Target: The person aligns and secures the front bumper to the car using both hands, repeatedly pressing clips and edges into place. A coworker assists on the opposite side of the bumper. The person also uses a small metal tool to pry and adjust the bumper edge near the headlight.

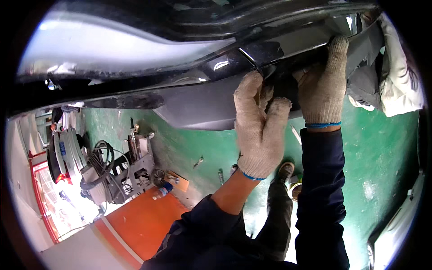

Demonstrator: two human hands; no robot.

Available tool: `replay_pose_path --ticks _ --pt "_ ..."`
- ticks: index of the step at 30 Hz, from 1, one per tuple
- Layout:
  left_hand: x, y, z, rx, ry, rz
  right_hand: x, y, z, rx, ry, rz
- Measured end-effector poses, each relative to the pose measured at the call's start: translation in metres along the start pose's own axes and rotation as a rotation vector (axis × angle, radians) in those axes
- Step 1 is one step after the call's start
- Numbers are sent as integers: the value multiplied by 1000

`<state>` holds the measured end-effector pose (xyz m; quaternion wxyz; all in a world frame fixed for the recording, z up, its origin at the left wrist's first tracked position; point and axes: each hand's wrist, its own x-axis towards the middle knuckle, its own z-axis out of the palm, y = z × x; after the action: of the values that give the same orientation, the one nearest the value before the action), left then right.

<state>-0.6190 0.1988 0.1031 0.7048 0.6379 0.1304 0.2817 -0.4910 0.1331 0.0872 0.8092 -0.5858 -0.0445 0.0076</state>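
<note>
A car's dark grey bumper (198,105) runs across the upper part of the head view, below glossy black bodywork (180,22). My left hand (261,130), in a knitted beige glove with a blue cuff, is raised against the bumper. Its thumb stands apart from the bent fingers, and the fingertips touch near a thin bright strip (246,56) at a panel seam. Farther right, my right hand (323,87) wears a matching glove. One of its fingers lies up along the bumper's edge, while the others curl in at the dark gap and are partly hidden.
Coiled black cables (102,159) and metal equipment stand at the left, beside a plastic bottle (163,191) and an orange floor area (144,218). Small tools lie on the green floor (378,148). White and grey cloth (400,81) hangs at the upper right. A white panel (398,229) stands lower right.
</note>
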Motion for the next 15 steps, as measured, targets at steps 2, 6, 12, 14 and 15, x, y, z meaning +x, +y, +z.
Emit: replay_pose_path --ticks 2,6,12,14,15 --pt "-2 5 9 26 37 -37 4 -15 8 226 92 175" --pt "1 0 9 232 77 80 7 -22 10 384 96 247" --pt "3 78 -21 927 -257 129 21 7 -19 216 -22 19" --pt "1 115 -49 1206 -349 358 14 -13 -4 511 -42 233" --pt "0 133 -72 1306 -351 520 16 -4 -8 422 6 218"
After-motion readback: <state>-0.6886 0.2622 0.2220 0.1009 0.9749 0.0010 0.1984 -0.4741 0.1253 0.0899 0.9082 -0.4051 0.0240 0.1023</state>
